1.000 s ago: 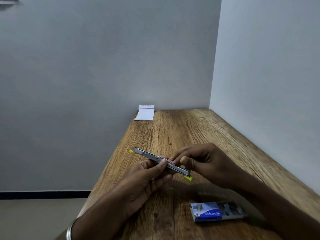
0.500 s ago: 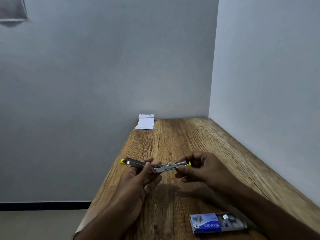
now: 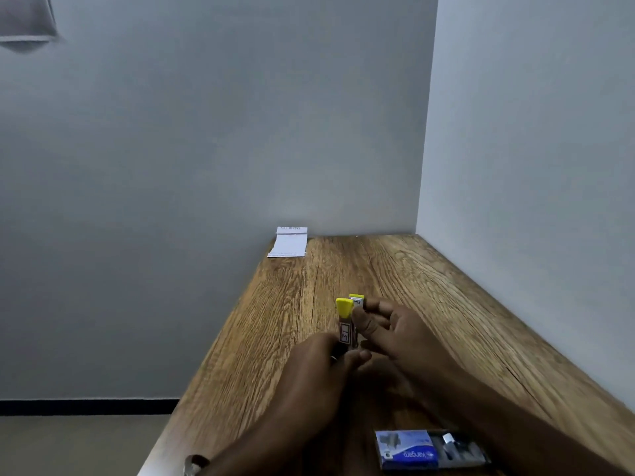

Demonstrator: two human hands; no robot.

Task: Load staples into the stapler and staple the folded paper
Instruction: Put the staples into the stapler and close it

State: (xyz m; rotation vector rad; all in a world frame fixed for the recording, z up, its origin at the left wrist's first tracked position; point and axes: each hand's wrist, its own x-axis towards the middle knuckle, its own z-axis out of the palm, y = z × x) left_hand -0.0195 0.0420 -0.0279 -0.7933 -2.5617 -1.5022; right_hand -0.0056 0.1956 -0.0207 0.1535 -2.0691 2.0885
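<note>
- stapler is pinched between both hands, pointing away, yellow tip poking out past the fingers
- left hand has its grip closed round the near end, right hand curls onto the far part
- staple box sits open near the right forearm, folded paper way beyond at the worktop far corner
- plenty of bare wood between, walls behind and right

The wooden table has lots of bare room between the hands and the far corner. Two walls close off the back and the right side. A small paper sits at the far left corner. A staple box lies near the front edge.
</note>
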